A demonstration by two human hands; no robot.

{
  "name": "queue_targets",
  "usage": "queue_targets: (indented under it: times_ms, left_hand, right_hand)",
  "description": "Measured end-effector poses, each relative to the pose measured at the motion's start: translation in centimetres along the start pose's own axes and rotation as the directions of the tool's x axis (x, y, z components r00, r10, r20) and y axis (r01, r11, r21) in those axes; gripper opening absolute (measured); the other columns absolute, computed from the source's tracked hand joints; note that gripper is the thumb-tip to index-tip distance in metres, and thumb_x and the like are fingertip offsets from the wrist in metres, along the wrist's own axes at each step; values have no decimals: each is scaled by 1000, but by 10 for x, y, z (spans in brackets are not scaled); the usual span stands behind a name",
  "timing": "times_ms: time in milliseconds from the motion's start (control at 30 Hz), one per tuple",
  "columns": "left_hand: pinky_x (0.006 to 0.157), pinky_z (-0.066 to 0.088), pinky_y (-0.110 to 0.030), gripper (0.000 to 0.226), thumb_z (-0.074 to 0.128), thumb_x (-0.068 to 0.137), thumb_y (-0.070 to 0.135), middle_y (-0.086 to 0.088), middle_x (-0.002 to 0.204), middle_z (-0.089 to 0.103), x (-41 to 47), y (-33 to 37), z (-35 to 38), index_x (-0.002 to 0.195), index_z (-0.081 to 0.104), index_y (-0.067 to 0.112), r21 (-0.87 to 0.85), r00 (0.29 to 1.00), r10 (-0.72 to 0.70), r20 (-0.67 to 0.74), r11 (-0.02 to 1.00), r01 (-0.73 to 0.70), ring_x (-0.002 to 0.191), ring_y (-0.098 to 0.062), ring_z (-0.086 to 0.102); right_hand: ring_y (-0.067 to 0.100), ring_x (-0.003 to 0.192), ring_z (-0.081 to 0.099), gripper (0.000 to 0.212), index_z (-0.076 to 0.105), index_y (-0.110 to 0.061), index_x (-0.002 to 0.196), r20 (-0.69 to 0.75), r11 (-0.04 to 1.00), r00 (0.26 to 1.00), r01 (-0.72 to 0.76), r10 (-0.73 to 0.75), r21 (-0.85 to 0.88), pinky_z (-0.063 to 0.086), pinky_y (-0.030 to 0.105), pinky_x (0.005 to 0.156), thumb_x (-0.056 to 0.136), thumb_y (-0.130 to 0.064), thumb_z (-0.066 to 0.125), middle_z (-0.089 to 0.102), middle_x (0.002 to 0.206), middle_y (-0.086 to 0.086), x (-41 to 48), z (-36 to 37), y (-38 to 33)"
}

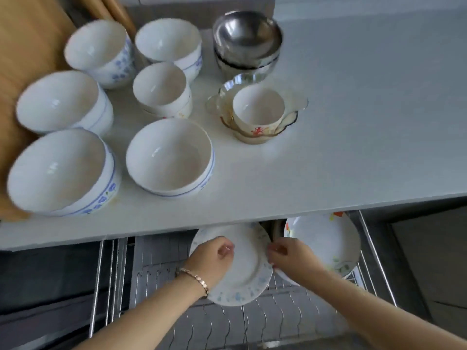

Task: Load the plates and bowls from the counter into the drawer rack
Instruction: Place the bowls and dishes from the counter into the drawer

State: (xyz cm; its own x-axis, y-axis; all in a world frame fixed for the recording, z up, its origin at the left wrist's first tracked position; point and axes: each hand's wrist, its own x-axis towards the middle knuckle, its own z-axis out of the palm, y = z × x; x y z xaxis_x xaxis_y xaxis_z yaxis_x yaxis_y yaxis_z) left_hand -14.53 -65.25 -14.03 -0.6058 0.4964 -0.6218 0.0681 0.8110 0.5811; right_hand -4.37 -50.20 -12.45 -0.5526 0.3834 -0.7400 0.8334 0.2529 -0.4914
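Soft, even daylight fills the scene, brightest across the white counter (353, 109), with small highlights inside the ceramic bowls (169, 157) and a broad sheen on the steel bowls (247, 34). The open drawer rack (227, 322) below lies in dim shade. Motion blur softens the whole frame, strongest at the left edge, where wide-angle distortion bends the counter's front edge.

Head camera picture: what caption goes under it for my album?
Both hands set a blue-speckled plate into the drawer rack; bowls wait on the counter.
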Motion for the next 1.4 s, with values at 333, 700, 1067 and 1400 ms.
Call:
queue_targets:
  times_ms: [333, 700, 1067, 1400]
  left_hand:
    - [63, 45, -24, 24, 50, 87, 18, 5, 65, 61, -11, 112, -50, 65, 52, 29, -310, 980, -5, -201, 949, -58, 76, -20, 61]
    - [61, 48, -26, 36, 55, 87, 10, -7, 89, 61, -18, 123, -48, 123, 50, 10, -643, 980, -167, -110, 763, 58, 66, -16, 62]
    - [54, 61, -31, 45, 51, 89, -5, -11, 68, 74, -102, 103, 7, 117, 44, 29, -954, 985, -164, 49, 285, 95, 54, -23, 72]
    - [45, 57, -28, 44, 45, 84, -20, -20, 75, 72, -140, -30, 15, 103, 49, 20, -918, 916, -393, 77, 331, 219, 49, -24, 71]
  right_hand:
    - [36, 93, 67, 51, 32, -6, 139, 48, 704, 998, -14, -29, 710, 58, 33, 69, 96, -28, 49, 59, 110, 26, 38, -137, -130]
    - [33, 72, 66, 45, 44, 0, 131, -44, 426, 990, 97, -132, 899, 60, 27, 51, 87, 10, 37, 62, 91, 22, 45, -120, -96]
    - [21, 53, 71, 39, 53, -19, 111, 131, 622, 982, -20, -133, 783, 61, 26, 56, 86, 10, 50, 70, 69, 18, -94, -96, 7]
    - [24, 67, 70, 53, 47, -24, 122, 338, 715, 941, -236, 0, 658, 60, 33, 73, 82, 10, 58, 72, 72, 15, -97, 41, 18]
